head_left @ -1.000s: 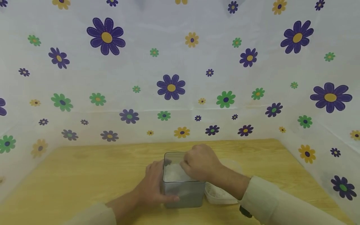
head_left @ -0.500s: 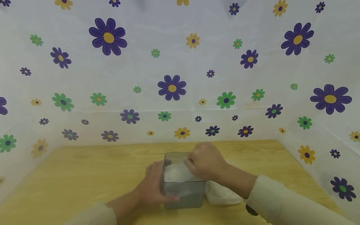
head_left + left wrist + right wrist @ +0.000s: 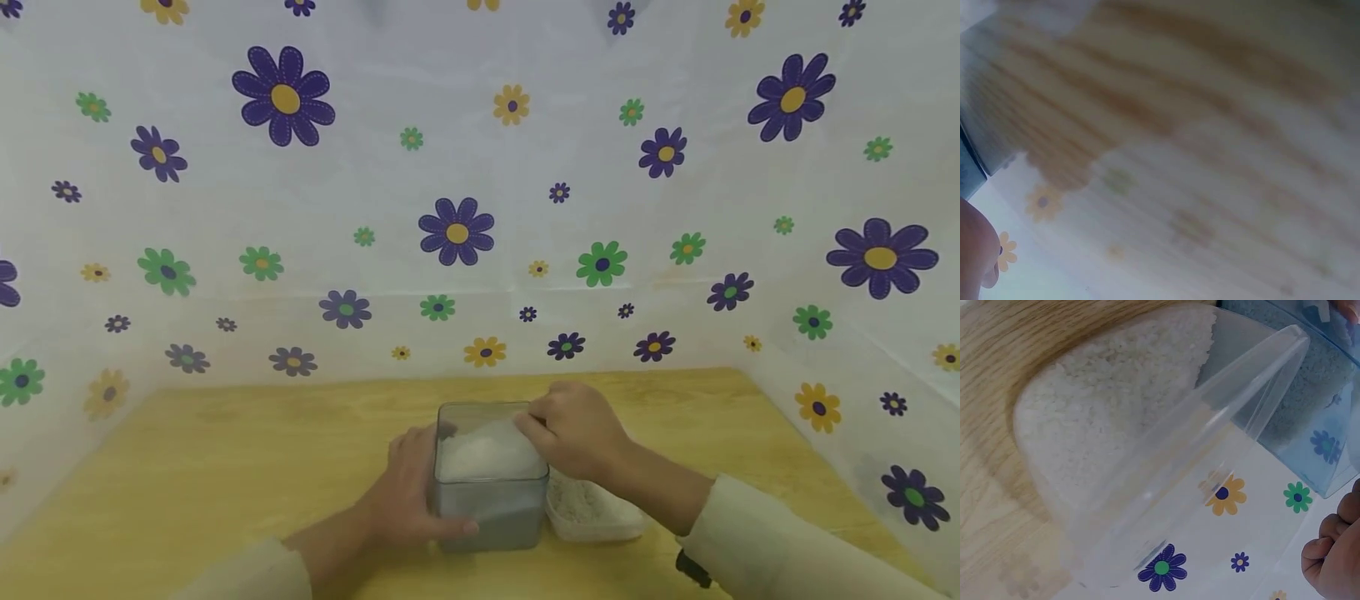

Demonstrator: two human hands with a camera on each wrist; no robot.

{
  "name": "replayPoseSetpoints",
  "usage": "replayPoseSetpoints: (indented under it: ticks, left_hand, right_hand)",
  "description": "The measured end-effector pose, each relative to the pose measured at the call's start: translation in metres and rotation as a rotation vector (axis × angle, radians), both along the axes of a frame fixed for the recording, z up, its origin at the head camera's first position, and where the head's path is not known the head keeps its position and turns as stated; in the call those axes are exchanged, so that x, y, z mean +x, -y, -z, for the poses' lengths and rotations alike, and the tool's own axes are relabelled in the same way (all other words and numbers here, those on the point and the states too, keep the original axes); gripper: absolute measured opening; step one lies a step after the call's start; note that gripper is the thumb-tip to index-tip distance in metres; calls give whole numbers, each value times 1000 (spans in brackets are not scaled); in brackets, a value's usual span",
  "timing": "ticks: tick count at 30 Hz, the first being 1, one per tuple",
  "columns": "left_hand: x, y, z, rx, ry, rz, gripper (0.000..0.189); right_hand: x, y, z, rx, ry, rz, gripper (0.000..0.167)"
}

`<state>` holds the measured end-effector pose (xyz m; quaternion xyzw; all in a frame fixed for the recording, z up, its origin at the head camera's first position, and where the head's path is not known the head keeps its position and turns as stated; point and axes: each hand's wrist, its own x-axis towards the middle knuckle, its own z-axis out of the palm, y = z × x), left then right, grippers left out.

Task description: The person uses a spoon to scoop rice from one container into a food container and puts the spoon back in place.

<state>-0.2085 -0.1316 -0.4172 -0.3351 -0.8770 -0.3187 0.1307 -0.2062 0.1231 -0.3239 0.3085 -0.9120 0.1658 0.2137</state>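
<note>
A tall square clear-walled container (image 3: 491, 517) stands on the table in the head view. My left hand (image 3: 408, 496) holds it by the left side, thumb across the front. Over its mouth my right hand (image 3: 581, 429), fingers curled, pinches a whitish translucent scoop-like thing (image 3: 495, 450); its lower part is inside the container, and its exact kind is unclear. Right of the container sits a clear plastic tub (image 3: 600, 533) with white rice (image 3: 1110, 394), best seen in the right wrist view. In the left wrist view only a finger (image 3: 975, 250) and the container's edge (image 3: 969, 169) show.
The tub's clear lid or raised wall (image 3: 1210, 412) stands up slanted beside the rice. Under everything is a wood-grain table (image 3: 262, 467). A white flowered sheet (image 3: 510, 167) closes off the back and both sides.
My right hand has moved to the right and drawn up a little over the container, and more of the whitish thing shows. The left hand and the container have stayed put.
</note>
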Motion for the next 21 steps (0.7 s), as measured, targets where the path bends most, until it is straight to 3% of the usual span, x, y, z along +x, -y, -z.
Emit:
replayPoseSetpoints:
  ticks: [8, 16, 21]
  left_hand:
    - [-1, -1, 0, -3, -1, -5, 104]
    - [1, -2, -2, 3, 33, -11, 103]
    - [1, -1, -2, -5, 17, -15, 104]
  right_hand:
    - [-2, -5, 3, -77, -1, -6, 51]
    - [-3, -16, -3, -159, 1, 18, 52]
    - [-3, -25, -8, -199, 16, 43, 51]
